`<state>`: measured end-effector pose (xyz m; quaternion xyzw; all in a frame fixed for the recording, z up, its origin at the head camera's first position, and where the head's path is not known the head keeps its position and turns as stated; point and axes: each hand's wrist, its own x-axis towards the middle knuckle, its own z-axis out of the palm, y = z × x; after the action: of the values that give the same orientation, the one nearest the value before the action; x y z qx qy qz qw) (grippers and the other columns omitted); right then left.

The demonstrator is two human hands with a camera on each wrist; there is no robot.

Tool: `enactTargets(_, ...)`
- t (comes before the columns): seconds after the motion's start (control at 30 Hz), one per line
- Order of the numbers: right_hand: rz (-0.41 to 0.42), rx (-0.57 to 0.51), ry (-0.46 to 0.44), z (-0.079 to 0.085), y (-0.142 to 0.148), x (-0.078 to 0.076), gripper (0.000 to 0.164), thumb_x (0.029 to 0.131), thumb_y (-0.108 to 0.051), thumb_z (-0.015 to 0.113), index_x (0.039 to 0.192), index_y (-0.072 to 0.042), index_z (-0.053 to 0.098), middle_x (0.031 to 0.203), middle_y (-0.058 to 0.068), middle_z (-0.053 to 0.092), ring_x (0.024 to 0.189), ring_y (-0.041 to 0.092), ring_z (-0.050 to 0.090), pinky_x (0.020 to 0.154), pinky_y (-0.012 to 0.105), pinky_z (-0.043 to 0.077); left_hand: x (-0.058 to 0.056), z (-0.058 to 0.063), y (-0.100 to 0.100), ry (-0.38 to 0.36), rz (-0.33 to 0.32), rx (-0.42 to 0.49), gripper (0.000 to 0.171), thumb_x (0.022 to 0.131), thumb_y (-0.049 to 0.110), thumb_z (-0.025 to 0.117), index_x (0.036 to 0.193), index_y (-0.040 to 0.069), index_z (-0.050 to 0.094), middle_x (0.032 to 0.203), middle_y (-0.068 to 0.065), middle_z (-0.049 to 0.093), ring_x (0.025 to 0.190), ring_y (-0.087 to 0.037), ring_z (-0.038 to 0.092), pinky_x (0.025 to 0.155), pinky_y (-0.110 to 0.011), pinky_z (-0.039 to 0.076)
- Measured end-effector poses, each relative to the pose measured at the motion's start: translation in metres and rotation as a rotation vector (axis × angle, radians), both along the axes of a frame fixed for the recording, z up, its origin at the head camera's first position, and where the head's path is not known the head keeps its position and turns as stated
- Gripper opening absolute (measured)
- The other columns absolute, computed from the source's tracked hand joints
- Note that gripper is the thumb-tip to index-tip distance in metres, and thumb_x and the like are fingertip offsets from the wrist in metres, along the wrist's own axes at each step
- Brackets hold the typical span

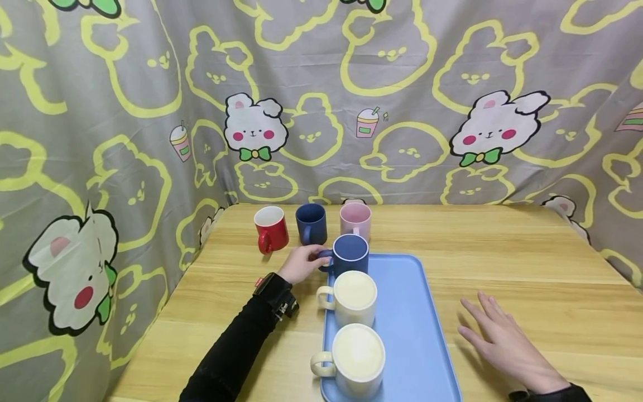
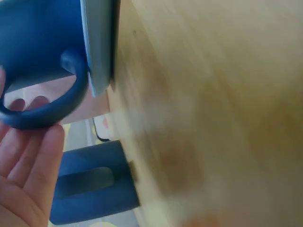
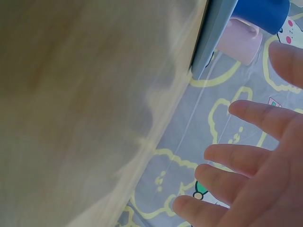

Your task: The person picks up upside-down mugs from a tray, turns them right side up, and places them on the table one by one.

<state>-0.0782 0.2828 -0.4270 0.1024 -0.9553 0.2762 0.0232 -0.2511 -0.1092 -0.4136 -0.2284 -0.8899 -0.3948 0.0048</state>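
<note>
At the far left corner of the blue tray stands a dark blue mug with a pale rim line round its flat-looking top. My left hand holds its handle, which points left past the tray's edge; fingertips show through the loop in the left wrist view. Two cream mugs, a middle one and a near one, line the tray's left side, handles also leftward. My right hand hovers right of the tray, fingers spread and holding nothing.
Behind the tray's left end stand a red mug with a white inside, another dark blue mug and a pink mug. The wooden table meets a patterned grey curtain at the back and left.
</note>
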Motion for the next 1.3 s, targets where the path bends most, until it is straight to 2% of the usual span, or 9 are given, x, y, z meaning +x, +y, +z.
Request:
enactTargets(0.23,0.001,-0.001,-0.002,0.0,0.0,0.0,0.062,0.098,-0.03,0.059,0.14,0.012,0.04,0.144,0.046,0.016,0.133,0.061,0.011,0.106,0.07,0.002,-0.003,-0.009,-0.006,-0.063,-0.023,-0.131,0.015,0.079,0.009,0.078,0.089,0.003,0.069,0.075,-0.003,0.069,0.067,-0.011,0.054,0.066,-0.026,0.043)
enactTargets(0.3,0.002,-0.001,-0.002,0.0,0.0,0.001,0.062,0.098,-0.03,0.058,0.14,0.011,0.039,0.144,0.046,0.015,0.134,0.06,0.01,0.106,0.069,0.001,-0.004,-0.01,-0.006,-0.09,-0.018,-0.141,0.013,0.08,0.008,0.078,0.088,0.003,0.07,0.074,-0.002,0.069,0.067,-0.01,0.053,0.066,-0.025,0.042)
enactTargets(0.43,0.005,-0.001,0.002,0.0,-0.001,0.001,0.062,0.098,-0.029,0.059,0.14,0.012,0.039,0.144,0.046,0.016,0.133,0.061,0.011,0.106,0.07,0.002,-0.005,-0.012,-0.006,-0.087,-0.015,-0.143,0.008,0.081,0.008,0.077,0.084,0.004,0.071,0.074,-0.001,0.07,0.066,-0.009,0.053,0.065,-0.024,0.041)
enactTargets(0.53,0.006,-0.006,-0.001,0.001,-0.001,0.001,0.062,0.098,-0.029,0.059,0.14,0.012,0.039,0.144,0.046,0.016,0.134,0.06,0.011,0.107,0.069,0.002,-0.006,-0.013,-0.007,-0.067,-0.029,-0.115,0.005,0.082,0.007,0.076,0.084,0.003,0.072,0.075,-0.002,0.071,0.065,-0.007,0.051,0.064,-0.022,0.04)
enactTargets(0.67,0.008,-0.011,0.005,0.002,-0.001,0.001,0.062,0.097,-0.028,0.059,0.14,0.012,0.039,0.144,0.046,0.015,0.134,0.06,0.011,0.108,0.068,0.0,-0.005,-0.013,-0.007,-0.076,-0.056,-0.015,0.006,0.084,0.003,0.072,0.088,0.0,0.073,0.082,-0.007,0.073,0.068,-0.006,0.054,0.064,-0.021,0.042)
enactTargets(0.87,0.01,-0.005,0.034,0.004,-0.001,0.0,0.06,0.097,-0.027,0.06,0.138,0.012,0.041,0.143,0.047,0.016,0.132,0.062,0.013,0.107,0.069,0.003,-0.005,-0.007,-0.001,-0.134,-0.037,0.122,0.016,0.089,0.006,0.07,0.102,-0.002,0.073,0.098,-0.012,0.073,0.089,-0.015,0.067,0.081,-0.027,0.052)
enactTargets(1.07,0.028,0.005,0.08,0.014,0.001,-0.006,0.06,0.097,-0.026,0.06,0.138,0.014,0.04,0.143,0.047,0.015,0.131,0.063,0.012,0.104,0.071,0.006,-0.009,0.005,0.012,-0.066,-0.051,0.148,0.021,0.091,0.007,0.067,0.107,-0.006,0.07,0.099,-0.015,0.072,0.096,-0.025,0.068,0.087,-0.035,0.053)
enactTargets(1.17,0.036,0.017,0.067,0.027,0.001,-0.013,0.062,0.098,-0.027,0.059,0.139,0.014,0.038,0.144,0.046,0.014,0.133,0.062,0.01,0.103,0.073,0.008,-0.011,0.014,0.02,-0.022,-0.073,0.106,0.021,0.091,0.007,0.067,0.108,-0.005,0.07,0.098,-0.013,0.072,0.095,-0.022,0.068,0.086,-0.032,0.053)
enactTargets(1.3,0.048,0.048,0.065,0.051,-0.003,-0.025,0.063,0.098,-0.028,0.059,0.139,0.016,0.037,0.143,0.046,0.017,0.133,0.06,0.012,0.103,0.071,0.013,-0.016,0.027,0.033,0.087,-0.132,0.032,0.017,0.091,0.009,0.068,0.104,-0.001,0.073,0.094,-0.01,0.073,0.087,-0.016,0.067,0.078,-0.024,0.052)
